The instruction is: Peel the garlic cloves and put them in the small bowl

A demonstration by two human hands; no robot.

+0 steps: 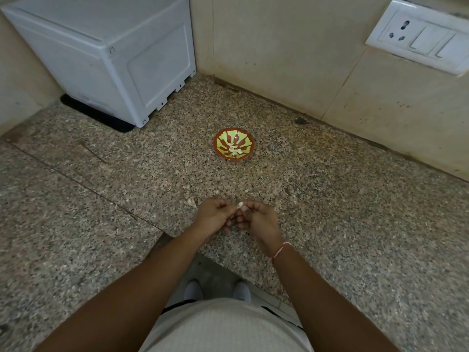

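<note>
A speckled granite worktop (330, 212) is stretching across the corner, meeting the beige tiled wall (279, 59). A white plastic appliance (106, 57) is sitting at the back left on a black mat (101, 118), and a white socket and switch plate (421, 39) is hanging on the wall to the right. The person's forearms are reaching forward over the worktop. The left hand (214, 215) and right hand (256, 219) are meeting near the front edge, fingers curled, both pinching a pale garlic clove (240, 205) between them. Well beyond them the small bowl (233, 144), red with yellow-green pattern, is holding a few peeled cloves (234, 150). A papery scrap of skin (192, 201) is lying just left of the hands.
</note>
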